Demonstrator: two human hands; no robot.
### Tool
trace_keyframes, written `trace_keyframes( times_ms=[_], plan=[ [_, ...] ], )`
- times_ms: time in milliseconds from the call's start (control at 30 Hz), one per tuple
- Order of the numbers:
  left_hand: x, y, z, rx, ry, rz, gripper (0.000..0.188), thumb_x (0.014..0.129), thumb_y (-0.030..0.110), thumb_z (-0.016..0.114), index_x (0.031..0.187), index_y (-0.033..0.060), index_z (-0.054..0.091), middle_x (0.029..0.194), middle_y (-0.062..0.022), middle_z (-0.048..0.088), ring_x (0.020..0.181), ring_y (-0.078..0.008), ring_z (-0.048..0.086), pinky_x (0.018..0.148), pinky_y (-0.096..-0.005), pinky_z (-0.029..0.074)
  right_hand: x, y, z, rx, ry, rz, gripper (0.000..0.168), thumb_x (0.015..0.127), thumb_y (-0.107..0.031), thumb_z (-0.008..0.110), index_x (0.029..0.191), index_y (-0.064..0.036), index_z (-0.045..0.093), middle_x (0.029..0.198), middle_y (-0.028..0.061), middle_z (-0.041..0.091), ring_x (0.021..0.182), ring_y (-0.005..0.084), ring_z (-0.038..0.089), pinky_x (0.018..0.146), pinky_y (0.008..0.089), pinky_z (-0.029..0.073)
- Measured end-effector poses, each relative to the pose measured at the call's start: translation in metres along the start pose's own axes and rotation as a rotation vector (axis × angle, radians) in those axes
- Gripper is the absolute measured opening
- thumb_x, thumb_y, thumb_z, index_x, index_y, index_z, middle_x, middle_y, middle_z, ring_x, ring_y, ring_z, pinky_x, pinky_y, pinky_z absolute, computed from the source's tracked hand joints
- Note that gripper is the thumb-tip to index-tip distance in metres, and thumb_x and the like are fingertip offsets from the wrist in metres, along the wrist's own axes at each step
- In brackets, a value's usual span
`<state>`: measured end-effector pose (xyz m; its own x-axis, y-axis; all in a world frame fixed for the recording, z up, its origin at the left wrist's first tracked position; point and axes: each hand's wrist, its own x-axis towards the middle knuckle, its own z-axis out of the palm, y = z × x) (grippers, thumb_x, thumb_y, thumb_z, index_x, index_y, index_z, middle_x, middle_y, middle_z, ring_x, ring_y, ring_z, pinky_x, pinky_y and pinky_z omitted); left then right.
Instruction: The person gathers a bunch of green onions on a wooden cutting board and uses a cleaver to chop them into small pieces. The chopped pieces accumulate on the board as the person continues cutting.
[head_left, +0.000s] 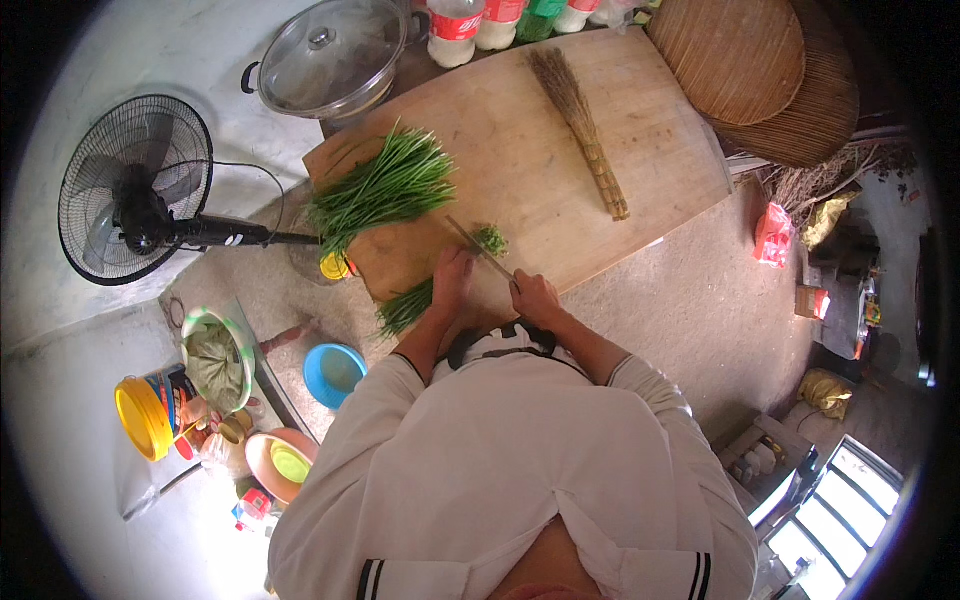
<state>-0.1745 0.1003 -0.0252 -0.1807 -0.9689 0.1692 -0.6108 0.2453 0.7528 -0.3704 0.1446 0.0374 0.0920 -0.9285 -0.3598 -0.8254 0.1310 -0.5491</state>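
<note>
My right hand (536, 298) grips the handle of a kitchen knife (480, 247), its blade angled up and left over a large wooden board (517, 142). Under my left hand (452, 277) lies a bunch of green chives (407, 306), pressed against the board beside the blade. The bunch sticks out to the left over the near edge. A small heap of chopped chives (491, 239) sits just beyond the blade. Farther up the board, at the left, rests a big pile of long uncut chives (386, 184).
A straw whisk broom (585, 135) lies across the board. Behind stand a lidded pan (330, 60) and several plastic bottles (454, 34). Round woven lids (727, 56) overhang the far right corner. A black fan (142, 195) stands left. A blue basin (334, 376) is at lower left.
</note>
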Motion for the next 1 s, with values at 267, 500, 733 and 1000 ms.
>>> trace_keyframes(
  times_ms=[267, 500, 733, 1000],
  plan=[
    [-0.001, -0.015, 0.003, 0.083, 0.008, 0.035, 0.008, 0.083, 0.003, 0.065, 0.090, 0.0014, 0.063, 0.097, -0.0168, 0.061, 0.092, -0.0394, 0.058, 0.078, -0.0456, 0.048, 0.015, -0.004, 0.018, -0.084, 0.008, 0.046, 0.022, 0.092, -0.024, 0.057, 0.092, -0.003, 0.056, 0.072, 0.0281, 0.062, 0.073, 0.0498, 0.062, 0.065, 0.0590, 0.049],
    [0.003, 0.001, 0.003, -0.052, 0.073, 0.060, 0.009, 0.082, 0.005, 0.060, 0.090, 0.0030, 0.064, 0.097, -0.0172, 0.060, 0.091, -0.0380, 0.058, 0.078, -0.0453, 0.048, 0.016, 0.016, 0.012, 0.131, 0.114, -0.019, 0.024, 0.090, -0.023, 0.060, 0.082, -0.001, 0.058, 0.072, 0.0278, 0.061, 0.073, 0.0500, 0.061, 0.063, 0.0575, 0.048],
    [0.005, -0.005, 0.003, -0.051, -0.012, 0.017, 0.010, 0.082, 0.003, 0.061, 0.092, 0.0011, 0.063, 0.099, -0.0185, 0.061, 0.095, -0.0390, 0.058, 0.081, -0.0450, 0.049, 0.003, 0.004, 0.007, 0.038, 0.049, -0.024, 0.021, 0.091, -0.024, 0.059, 0.088, -0.004, 0.057, 0.070, 0.0264, 0.061, 0.072, 0.0493, 0.061, 0.063, 0.0580, 0.049],
    [-0.001, 0.007, -0.009, -0.008, 0.000, 0.049, 0.012, 0.082, 0.003, 0.062, 0.093, 0.0009, 0.062, 0.101, -0.0175, 0.059, 0.095, -0.0396, 0.056, 0.080, -0.0455, 0.048, 0.002, -0.006, 0.005, -0.108, -0.050, 0.027, 0.021, 0.094, -0.027, 0.052, 0.095, -0.006, 0.054, 0.075, 0.0275, 0.063, 0.075, 0.0495, 0.063, 0.067, 0.0601, 0.049]
  ],
)
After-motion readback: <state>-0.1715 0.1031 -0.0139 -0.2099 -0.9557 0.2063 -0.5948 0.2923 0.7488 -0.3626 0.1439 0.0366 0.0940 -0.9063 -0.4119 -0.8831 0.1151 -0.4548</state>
